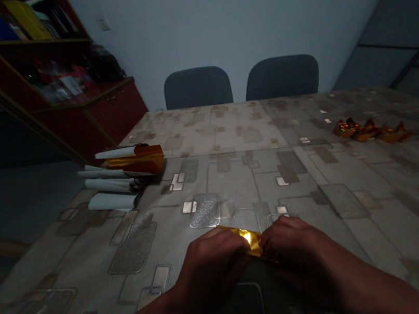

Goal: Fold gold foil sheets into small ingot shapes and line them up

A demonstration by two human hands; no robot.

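Observation:
A piece of shiny gold foil paper [251, 241] is held between my two hands, low over the near side of the table. My left hand [215, 256] is closed on its left part, and a bright glint shows on the foil beside the knuckles. On the other side, my right hand [295, 244] grips the right end with curled fingers. Both sets of fingertips are hidden behind the hands, and so is much of the paper. Whether the foil is creased or rolled underneath, I cannot tell.
Folded sheets of gold and white paper [135, 163] lie in a stack at the table's left. Several folded gold foil pieces [371, 129] sit in a row at right. Two chairs [197, 88] stand behind the patterned tablecloth [233, 185]; a shelf cabinet [116, 110] is at far left.

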